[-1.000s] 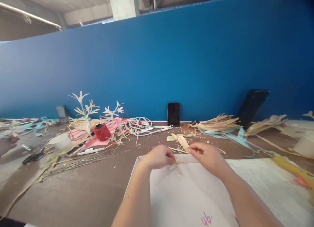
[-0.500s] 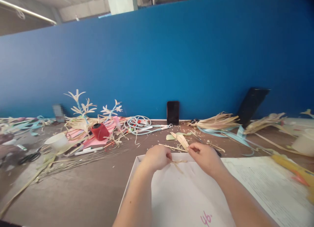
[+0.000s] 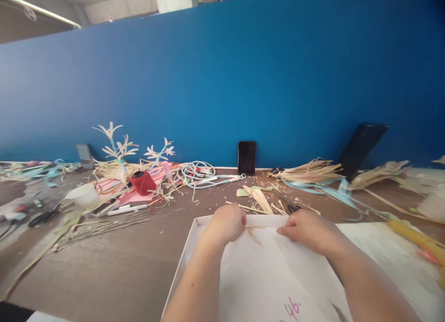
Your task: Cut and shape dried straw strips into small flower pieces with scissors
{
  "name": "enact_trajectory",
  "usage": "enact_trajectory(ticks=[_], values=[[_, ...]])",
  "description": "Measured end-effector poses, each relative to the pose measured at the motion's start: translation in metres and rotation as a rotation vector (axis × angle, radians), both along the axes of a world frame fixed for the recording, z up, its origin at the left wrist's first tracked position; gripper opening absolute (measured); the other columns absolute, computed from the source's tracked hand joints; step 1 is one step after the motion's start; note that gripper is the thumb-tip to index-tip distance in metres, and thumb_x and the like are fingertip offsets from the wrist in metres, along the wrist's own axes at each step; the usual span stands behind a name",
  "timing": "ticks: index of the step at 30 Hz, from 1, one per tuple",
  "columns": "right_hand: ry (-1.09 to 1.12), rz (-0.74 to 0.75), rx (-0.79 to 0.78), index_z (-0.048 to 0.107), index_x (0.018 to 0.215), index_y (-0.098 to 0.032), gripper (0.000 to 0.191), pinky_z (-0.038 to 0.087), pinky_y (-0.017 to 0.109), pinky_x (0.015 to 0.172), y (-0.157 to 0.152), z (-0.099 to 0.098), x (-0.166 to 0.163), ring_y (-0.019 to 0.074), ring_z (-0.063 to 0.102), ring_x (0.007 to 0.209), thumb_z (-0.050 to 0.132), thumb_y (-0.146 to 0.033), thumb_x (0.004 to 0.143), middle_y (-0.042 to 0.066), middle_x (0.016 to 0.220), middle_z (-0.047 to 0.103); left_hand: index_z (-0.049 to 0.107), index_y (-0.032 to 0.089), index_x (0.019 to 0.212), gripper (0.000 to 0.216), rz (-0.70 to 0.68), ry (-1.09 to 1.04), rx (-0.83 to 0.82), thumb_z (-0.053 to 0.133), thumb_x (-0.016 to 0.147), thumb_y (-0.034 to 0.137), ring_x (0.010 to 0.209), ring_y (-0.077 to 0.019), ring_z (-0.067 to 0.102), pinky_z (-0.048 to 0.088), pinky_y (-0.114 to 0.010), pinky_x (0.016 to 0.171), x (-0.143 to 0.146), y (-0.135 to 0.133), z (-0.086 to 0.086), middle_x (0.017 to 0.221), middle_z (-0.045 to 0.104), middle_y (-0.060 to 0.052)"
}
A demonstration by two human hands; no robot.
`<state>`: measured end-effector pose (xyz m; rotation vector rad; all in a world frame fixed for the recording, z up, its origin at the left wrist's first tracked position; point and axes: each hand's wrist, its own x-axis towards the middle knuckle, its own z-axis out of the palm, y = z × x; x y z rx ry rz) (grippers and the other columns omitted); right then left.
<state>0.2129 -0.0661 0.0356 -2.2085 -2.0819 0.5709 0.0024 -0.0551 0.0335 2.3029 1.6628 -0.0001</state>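
Note:
My left hand [image 3: 229, 222] is closed in a pinch over the far part of a shallow white box [image 3: 190, 241]. Thin strips of pale dried husk [image 3: 255, 234] stick out from its fingertips. My right hand [image 3: 304, 231] hovers a little to the right, thumb and forefinger pressed together; whether anything small is between them is hidden. White paper [image 3: 257, 275] with a pink "46." lies in the box under both hands. Beyond the box rim rest a wider husk piece [image 3: 260, 199] and dark-handled scissors [image 3: 293, 207], close to my right hand.
A phone [image 3: 246, 158] leans on the blue partition [image 3: 222, 81]. To the left are husk flowers [image 3: 120, 148], a red thread spool [image 3: 143, 183], a white cup [image 3: 82, 195] and wires [image 3: 118, 227]. Husk bundles [image 3: 309, 169] and a printed sheet [image 3: 378, 248] lie right.
My right hand has left the wider husk piece beyond the box rim and moved right and nearer. The left hand keeps its pinch. The view has shifted slightly.

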Motion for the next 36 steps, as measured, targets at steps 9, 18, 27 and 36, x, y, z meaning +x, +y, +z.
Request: enact_trajectory(ticks=[9,18,27,36], values=[[-0.097,0.128,0.016,0.067,0.061,-0.024,0.013,0.028,0.027,0.051,-0.003,-0.011,-0.018,0.0187,0.059,0.064,0.056,-0.019,0.06,0.004,0.071,0.068,0.069,0.022,0.077,0.023,-0.023,0.092,0.044,0.053,0.062,0.014,0.073,-0.0208,0.062,0.047,-0.028,0.064,0.003,0.004,-0.008,0.087,0.068,-0.006],[0.148,0.236,0.016,0.066,0.064,-0.024,0.011,0.029,0.023,0.05,0.0,-0.027,-0.019,0.0143,0.057,0.062,0.055,-0.022,0.062,-0.001,0.07,0.067,0.07,0.021,0.075,0.025,-0.006,0.119,-0.026,0.052,0.059,0.01,0.074,-0.0213,0.063,0.048,-0.029,0.067,0.001,0.0,0.004,0.082,0.069,-0.007],[0.143,0.043,0.154,0.062,0.059,-0.021,0.029,0.028,0.025,0.048,0.003,-0.008,-0.015,0.0152,0.054,0.054,0.048,-0.04,0.075,0.002,0.06,0.064,0.067,0.024,0.076,0.023,0.136,-0.088,0.121,0.045,0.071,0.021,0.075,-0.0186,0.062,0.047,-0.027,0.065,-0.009,-0.002,0.012,0.087,0.068,-0.004],[0.127,0.106,0.026,0.058,0.044,-0.021,0.041,0.026,0.026,0.046,0.001,-0.019,-0.02,0.0146,0.048,0.042,0.053,-0.05,0.072,0.003,0.046,0.057,0.068,0.022,0.072,0.02,0.163,-0.068,0.033,0.049,0.069,0.02,0.074,-0.0205,0.063,0.047,-0.029,0.068,0.001,0.002,0.005,0.08,0.069,-0.006]])
